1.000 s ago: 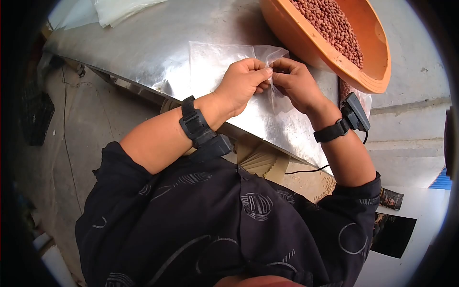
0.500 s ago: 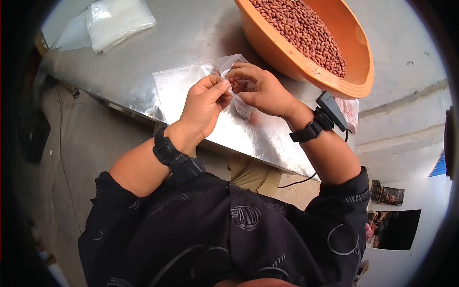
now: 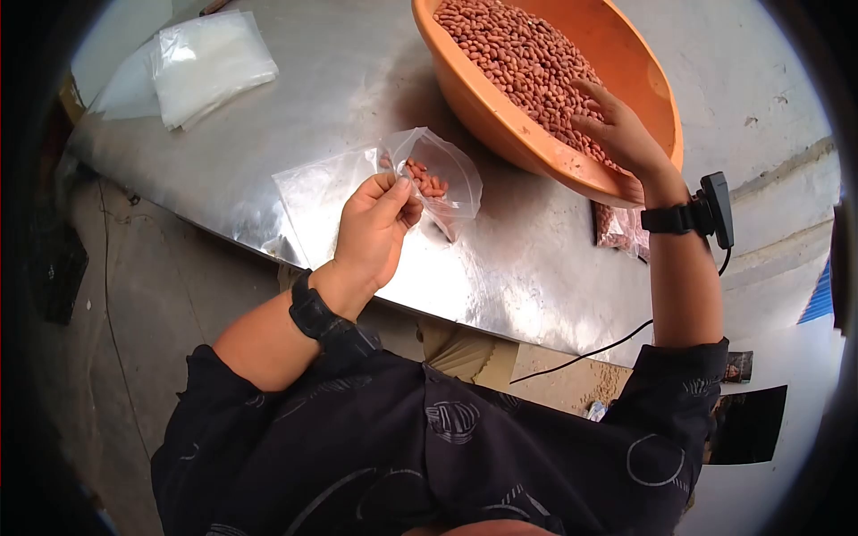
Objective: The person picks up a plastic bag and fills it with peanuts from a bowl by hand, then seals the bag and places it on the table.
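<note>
Thumb and fingers of my left hand [image 3: 380,219] pinch the edge of a clear plastic bag [image 3: 460,183], whose mouth gapes open to the right. A few reddish peanuts [image 3: 427,181] lie inside the bag. My right hand [image 3: 623,134] reaches over the near rim of a large orange basin [image 3: 536,152], fingers apart and bent just above the peanuts [image 3: 518,62] heaped in it. Nothing shows in the right hand's grasp. Black straps circle both wrists, the right one bearing a small device [image 3: 715,210] with a cable.
A stack of clear plastic bags [image 3: 214,67] lies at the back left of the metal table [image 3: 357,98]. By the basin's right side sits a filled bag of peanuts [image 3: 621,228]. A black cable [image 3: 585,355] runs across the table's front edge.
My right hand has let go of the bag and moved right, over the basin. The bag's mouth now stands wider, showing peanuts inside, while my left hand keeps its pinch.
</note>
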`<state>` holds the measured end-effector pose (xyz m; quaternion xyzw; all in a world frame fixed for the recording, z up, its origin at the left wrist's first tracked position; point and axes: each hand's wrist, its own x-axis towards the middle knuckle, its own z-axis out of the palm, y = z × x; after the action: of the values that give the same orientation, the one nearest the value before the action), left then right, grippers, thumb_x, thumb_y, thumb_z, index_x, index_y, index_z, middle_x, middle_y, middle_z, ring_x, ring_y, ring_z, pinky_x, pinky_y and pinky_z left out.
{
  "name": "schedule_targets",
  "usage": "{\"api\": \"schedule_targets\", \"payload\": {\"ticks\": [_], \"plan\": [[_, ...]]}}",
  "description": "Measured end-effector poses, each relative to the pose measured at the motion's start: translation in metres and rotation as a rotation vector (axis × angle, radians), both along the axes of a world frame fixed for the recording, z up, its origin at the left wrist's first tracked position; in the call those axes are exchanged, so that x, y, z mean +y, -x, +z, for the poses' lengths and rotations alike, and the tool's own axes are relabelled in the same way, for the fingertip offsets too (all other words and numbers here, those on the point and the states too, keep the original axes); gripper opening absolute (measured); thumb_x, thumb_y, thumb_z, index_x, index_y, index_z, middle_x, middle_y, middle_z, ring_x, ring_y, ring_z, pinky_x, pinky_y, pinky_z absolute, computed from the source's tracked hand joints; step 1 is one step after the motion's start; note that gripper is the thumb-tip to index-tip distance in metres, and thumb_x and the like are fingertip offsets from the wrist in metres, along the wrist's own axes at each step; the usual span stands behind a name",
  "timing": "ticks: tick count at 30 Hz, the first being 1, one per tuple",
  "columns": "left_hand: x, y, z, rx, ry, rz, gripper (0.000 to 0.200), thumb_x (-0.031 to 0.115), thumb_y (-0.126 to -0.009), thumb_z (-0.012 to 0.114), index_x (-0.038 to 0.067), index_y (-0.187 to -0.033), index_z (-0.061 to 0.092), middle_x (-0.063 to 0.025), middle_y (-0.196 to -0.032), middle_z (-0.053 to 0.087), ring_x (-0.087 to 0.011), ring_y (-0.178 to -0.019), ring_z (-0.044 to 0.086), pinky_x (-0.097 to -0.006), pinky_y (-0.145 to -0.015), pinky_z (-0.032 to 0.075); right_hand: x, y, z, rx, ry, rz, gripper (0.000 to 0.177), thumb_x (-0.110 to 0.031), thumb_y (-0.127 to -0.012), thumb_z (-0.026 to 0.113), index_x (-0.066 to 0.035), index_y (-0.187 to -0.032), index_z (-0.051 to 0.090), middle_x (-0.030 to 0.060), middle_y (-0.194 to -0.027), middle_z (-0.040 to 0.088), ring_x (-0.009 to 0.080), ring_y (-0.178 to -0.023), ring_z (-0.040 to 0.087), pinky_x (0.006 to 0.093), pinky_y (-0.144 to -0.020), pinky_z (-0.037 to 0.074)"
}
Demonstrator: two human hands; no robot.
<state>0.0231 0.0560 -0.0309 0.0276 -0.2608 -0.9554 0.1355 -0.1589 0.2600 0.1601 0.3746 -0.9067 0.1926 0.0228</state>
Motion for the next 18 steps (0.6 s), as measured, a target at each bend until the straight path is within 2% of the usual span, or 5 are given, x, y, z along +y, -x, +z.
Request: {"api": "schedule_targets", "payload": {"ticks": [2, 5, 9, 12, 18], "plan": [[0.000, 0.000, -0.001, 0.000, 0.008, 0.001, 0.003, 0.010, -0.090, 0.052, 0.007, -0.089, 0.053, -0.0032, -0.081, 0.056, -0.0123, -0.076, 0.052, -0.0273, -0.074, 0.042, 0.000, 0.013, 0.000, -0.115, -0.214, -0.019, 0.066, -0.026, -0.084, 0.062, -0.007, -0.138, 0.029, 0.0149, -0.135, 0.040, 0.0238, -0.123, 0.039, 0.0317, -0.101, 0.033], [0.000, 0.000, -0.002, 0.005, 0.011, 0.003, 0.003, 0.010, -0.090, 0.052, 0.008, -0.089, 0.054, -0.0033, -0.081, 0.056, -0.0124, -0.076, 0.052, -0.0271, -0.073, 0.043, -0.007, 0.026, -0.015, -0.441, -0.185, -0.002, 0.064, -0.031, -0.085, 0.061, -0.006, -0.137, 0.032, 0.0138, -0.132, 0.043, 0.0216, -0.120, 0.042, 0.0290, -0.098, 0.035], [0.001, -0.001, -0.001, 0.003, 0.007, 0.002, 0.003, 0.010, -0.090, 0.053, 0.008, -0.089, 0.054, -0.0031, -0.080, 0.057, -0.0123, -0.075, 0.052, -0.0271, -0.073, 0.043, -0.004, 0.035, -0.018, -0.551, -0.279, 0.146, 0.050, -0.031, -0.087, 0.058, -0.005, -0.128, 0.045, 0.0107, -0.123, 0.053, 0.0185, -0.109, 0.050, 0.0273, -0.090, 0.040], [0.001, -0.001, -0.002, 0.010, 0.012, 0.004, 0.003, 0.010, -0.090, 0.053, 0.008, -0.089, 0.054, -0.0030, -0.080, 0.057, -0.0121, -0.075, 0.053, -0.0270, -0.073, 0.043, 0.000, 0.035, -0.024, -0.381, -0.336, 0.099, 0.031, -0.016, -0.088, 0.057, 0.000, -0.114, 0.054, 0.0022, -0.102, 0.058, 0.0099, -0.093, 0.053, 0.0237, -0.083, 0.043], [0.000, -0.002, -0.003, 0.049, 0.053, -0.008, 0.004, 0.011, -0.090, 0.053, 0.007, -0.088, 0.054, -0.0031, -0.078, 0.057, -0.0117, -0.074, 0.053, -0.0264, -0.072, 0.042, -0.006, 0.021, -0.014, -0.069, -0.348, 0.040, 0.021, -0.017, -0.080, 0.061, -0.003, -0.095, 0.065, 0.0116, -0.074, 0.064, 0.0190, -0.069, 0.059, 0.0309, -0.067, 0.047]]}}
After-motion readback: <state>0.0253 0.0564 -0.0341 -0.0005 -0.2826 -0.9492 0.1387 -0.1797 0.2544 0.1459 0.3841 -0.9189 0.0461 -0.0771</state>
